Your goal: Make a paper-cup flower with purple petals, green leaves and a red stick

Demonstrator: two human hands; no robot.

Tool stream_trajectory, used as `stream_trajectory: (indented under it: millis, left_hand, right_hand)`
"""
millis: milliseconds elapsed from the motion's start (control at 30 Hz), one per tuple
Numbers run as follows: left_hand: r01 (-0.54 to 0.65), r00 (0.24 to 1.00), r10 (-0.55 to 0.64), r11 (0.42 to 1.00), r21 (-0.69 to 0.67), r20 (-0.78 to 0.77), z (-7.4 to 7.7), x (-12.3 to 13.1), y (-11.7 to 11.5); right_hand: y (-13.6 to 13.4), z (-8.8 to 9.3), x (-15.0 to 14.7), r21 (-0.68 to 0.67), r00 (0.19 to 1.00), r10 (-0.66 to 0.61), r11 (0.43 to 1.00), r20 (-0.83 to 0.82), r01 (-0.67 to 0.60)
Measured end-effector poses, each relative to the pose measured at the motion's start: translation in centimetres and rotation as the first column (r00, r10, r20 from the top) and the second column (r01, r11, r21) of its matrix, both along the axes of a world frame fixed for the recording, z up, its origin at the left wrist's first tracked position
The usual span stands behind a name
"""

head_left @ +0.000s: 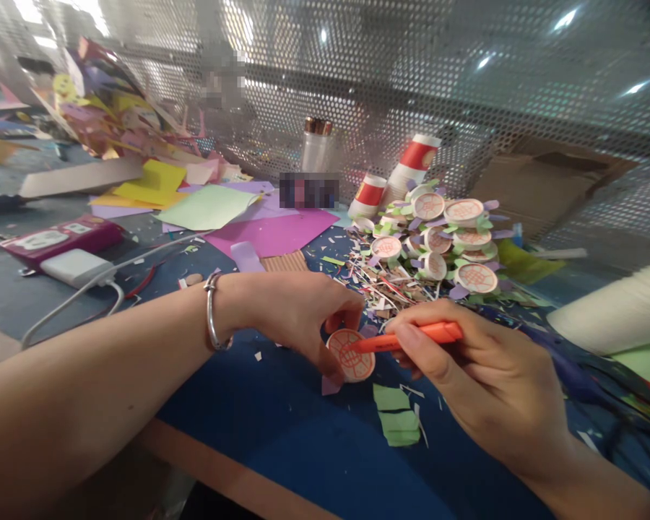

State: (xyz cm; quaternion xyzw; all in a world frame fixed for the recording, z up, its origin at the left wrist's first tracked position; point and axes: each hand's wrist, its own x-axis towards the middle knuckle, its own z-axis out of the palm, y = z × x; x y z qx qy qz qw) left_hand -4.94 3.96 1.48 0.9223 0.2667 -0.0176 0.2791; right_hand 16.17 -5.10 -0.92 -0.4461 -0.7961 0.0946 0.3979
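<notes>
My left hand (314, 310), with a silver bangle (211, 312) at the wrist, pinches the edge of a small paper cup (352, 367) lying with its round base facing me. Orange lines form a shell-like pattern on that base, and purple paper sticks out at its side. In my right hand (482, 383) is an orange marker (427, 335), gripped like a pen, its tip at the drawn base. Below the cup lie light green paper pieces (398, 415). Several similar decorated cups (477, 277) are piled behind my right hand.
Paper scraps (382, 289) litter the blue table (260, 433). Coloured sheets (282, 231) lie at the back, near stacked red-and-white cups (414, 159) and a bottle (317, 148). A purple power strip (59, 238) with a white charger stands left. A perforated metal panel (271, 87) bounds the rear.
</notes>
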Motion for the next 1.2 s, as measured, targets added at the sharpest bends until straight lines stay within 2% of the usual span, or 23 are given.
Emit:
stream_trajectory:
  millis: [200,467,900,1200]
  left_hand:
    - [-0.002,1.000,0.002,1.000,0.011,-0.029,0.30,0.04,-0.11]
    - [-0.009,1.000,0.010,1.000,0.008,-0.021,0.30,0.05,-0.21]
    - [-0.009,1.000,0.009,1.000,0.005,-0.024,0.33,0.08,-0.19]
    - [0.000,1.000,0.000,1.000,0.020,-0.029,0.06,0.03,-0.01]
  right_hand:
    - [0.38,-0.24,0.48,0.060,0.996,-0.089,0.994,0.000,0.089]
    - [0.67,-0.27,0.29,0.036,0.999,-0.045,0.998,0.012,0.044]
    - [0.33,-0.29,0.59,0.067,0.995,-0.091,0.994,0.030,0.089]
    - [0.43,-0.28,0.43,0.062,0.998,-0.047,0.997,0.044,0.045]
